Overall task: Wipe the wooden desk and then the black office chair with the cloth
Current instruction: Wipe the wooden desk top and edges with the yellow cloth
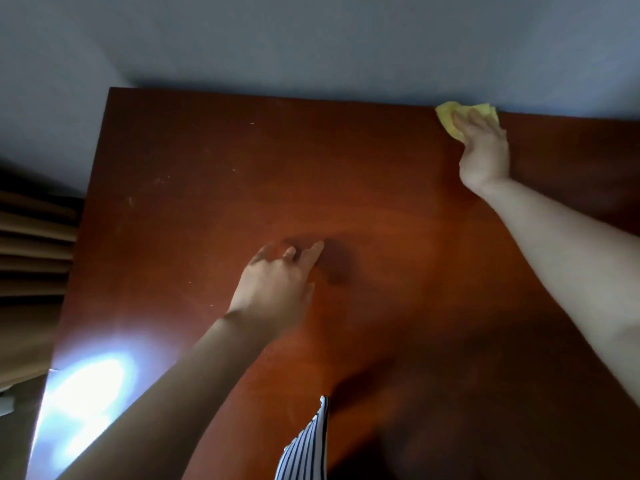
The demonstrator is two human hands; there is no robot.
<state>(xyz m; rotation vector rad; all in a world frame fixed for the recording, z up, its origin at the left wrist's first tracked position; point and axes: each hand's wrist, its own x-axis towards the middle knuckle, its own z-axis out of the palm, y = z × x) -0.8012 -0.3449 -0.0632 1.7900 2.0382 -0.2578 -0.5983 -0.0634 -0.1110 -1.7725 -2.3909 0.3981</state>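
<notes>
The yellow cloth (pixel 446 116) lies bunched in my right grip (pixel 485 150), pressed on the far right edge of the glossy reddish-brown wooden bench (pixel 207 168).

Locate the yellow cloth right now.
Head view, upper right: the yellow cloth sits at the far edge of the wooden desk, against the wall, held down by the right hand.
</notes>
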